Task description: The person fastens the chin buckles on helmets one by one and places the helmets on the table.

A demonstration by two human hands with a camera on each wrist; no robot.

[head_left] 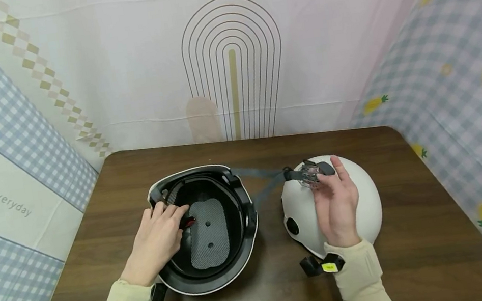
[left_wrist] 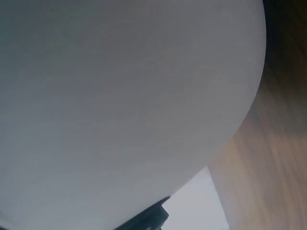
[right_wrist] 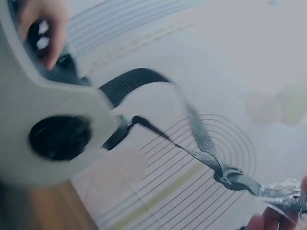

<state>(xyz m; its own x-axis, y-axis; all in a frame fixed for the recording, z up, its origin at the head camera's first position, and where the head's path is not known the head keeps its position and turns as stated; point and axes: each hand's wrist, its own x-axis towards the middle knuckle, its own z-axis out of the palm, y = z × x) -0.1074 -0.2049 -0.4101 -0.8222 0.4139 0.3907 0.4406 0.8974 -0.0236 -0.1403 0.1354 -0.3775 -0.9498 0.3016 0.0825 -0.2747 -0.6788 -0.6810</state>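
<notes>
An upturned white helmet (head_left: 252,231) lies on the table with its black lining and grey pad (head_left: 208,232) showing. My left hand (head_left: 156,239) grips its left rim, fingers bent over into the inside beside a small red piece (head_left: 190,222); the thumb is hidden. From the far right side of this helmet, grey straps (head_left: 262,172) stretch across to my right hand (head_left: 337,204). That hand, palm turned up, pinches the clear plastic buckle (head_left: 309,174) at the strap's end. In the right wrist view, fingertips (right_wrist: 276,220) show at the buckle.
A second white helmet (head_left: 368,199), dome up, sits on the brown table (head_left: 427,227) under and behind my right hand. A patterned cloth (head_left: 126,58) hangs at the back, and checked cloths (head_left: 464,129) flank the table.
</notes>
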